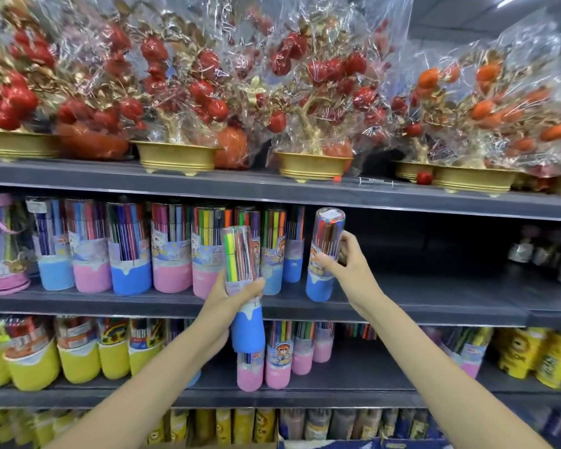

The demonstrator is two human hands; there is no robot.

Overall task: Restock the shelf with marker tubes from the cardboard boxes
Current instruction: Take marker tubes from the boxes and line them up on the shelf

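Note:
My left hand (232, 294) grips a blue-based marker tube (244, 286) upright in front of the middle shelf (434, 306), off the shelf board. My right hand (340, 257) holds a second blue-based marker tube (324, 254) by its clear middle; its base rests on or just above the middle shelf at the right end of a row of pink and blue tubes (172, 251). No cardboard box is in view.
Wrapped red and orange fruit trees in gold pots (314, 165) fill the top shelf. The middle shelf is dark and open to the right of my right hand. Yellow tubes (78, 354) and pink tubes (279, 358) stand on the lower shelf.

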